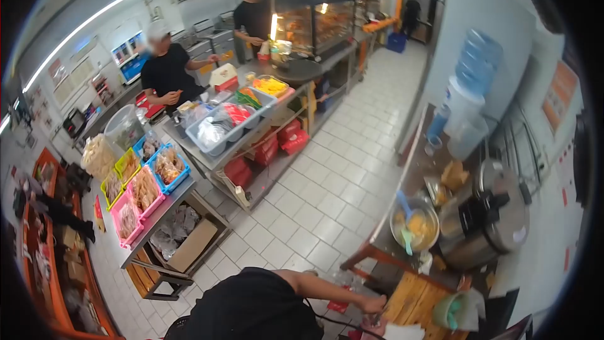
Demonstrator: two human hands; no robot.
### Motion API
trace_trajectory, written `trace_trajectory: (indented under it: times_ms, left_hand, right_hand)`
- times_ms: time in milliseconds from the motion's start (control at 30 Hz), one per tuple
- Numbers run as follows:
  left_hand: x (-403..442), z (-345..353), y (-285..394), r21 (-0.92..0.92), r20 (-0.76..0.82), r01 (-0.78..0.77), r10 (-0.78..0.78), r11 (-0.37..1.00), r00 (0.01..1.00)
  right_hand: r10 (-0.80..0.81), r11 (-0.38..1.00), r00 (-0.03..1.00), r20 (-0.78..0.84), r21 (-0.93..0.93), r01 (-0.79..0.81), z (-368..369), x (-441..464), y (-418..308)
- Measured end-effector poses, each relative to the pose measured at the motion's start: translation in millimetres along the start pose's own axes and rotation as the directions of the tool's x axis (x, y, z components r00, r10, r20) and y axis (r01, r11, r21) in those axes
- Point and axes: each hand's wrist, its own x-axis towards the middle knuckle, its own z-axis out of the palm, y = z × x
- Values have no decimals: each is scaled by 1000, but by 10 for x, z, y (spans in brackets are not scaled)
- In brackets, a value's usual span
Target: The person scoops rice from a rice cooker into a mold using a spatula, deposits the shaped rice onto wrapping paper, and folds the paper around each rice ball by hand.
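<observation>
Your left hand (374, 305) is stretched over beside the wooden board (406, 302), its fingers too blurred for you to tell whether they grip anything; your right hand is out of view. The nearest thing is a small pinkish item (374, 325), just below that hand and beside some white paper (404, 332); what it is cannot be made out. The dark cable (333, 321) running under your forearm is probably the main worry: if you swing the arm across, it could snag and drag on whatever it joins. Your head is angled toward the room, so a blind movement might bump the pale green tub (441, 316) at the far side of the board. Above, the metal bowl (396, 239) sits near the edge of the worktop (412, 170), with a green utensil (407, 241) jutting over its rim; a sleeve catching that handle could spill the contents.
</observation>
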Motion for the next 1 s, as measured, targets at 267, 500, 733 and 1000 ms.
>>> trace_trajectory:
  times_ms: [267, 500, 733, 1000]
  left_hand:
    - [-2748, -680, -1032, 146, -361, 76, -18, 986, 933]
    - [-5110, -2831, 529, -12, -524, 410, -355, 912, 774]
    - [-6707, -2935, 2940, 143, -793, -588, 448, 796, 414]
    - [-6824, -2936, 2939, 285, -801, -779, 585, 559, 127]
  right_hand:
    - [255, 942, 926, 280, -290, -172, 2194, 1091, 100]
    - [353, 895, 821, 449, -417, -156, 4501, 2052, 208]
    - [199, 763, 609, 768, -511, 395, 7960, 2941, 96]
    - [422, 713, 534, 733, -632, 303, 10173, 3499, 722]
